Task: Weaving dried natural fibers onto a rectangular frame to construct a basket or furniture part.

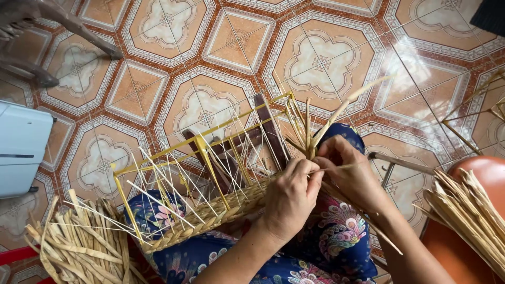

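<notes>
A half-woven basket of pale straw on a yellow wire frame point(210, 173) rests across the person's lap, on blue flower-patterned cloth point(336, 247). The left hand point(289, 200) presses on the woven rim at the frame's right corner, its fingers curled together over a thin straw strand point(336, 167). The right hand point(350, 171), just right of that corner and touching the left hand, pinches the same strand among the upright stakes. A loose bundle of dried straw point(79, 247) lies left of the frame; another bundle point(465, 210) lies on an orange seat point(486, 168) to its right.
</notes>
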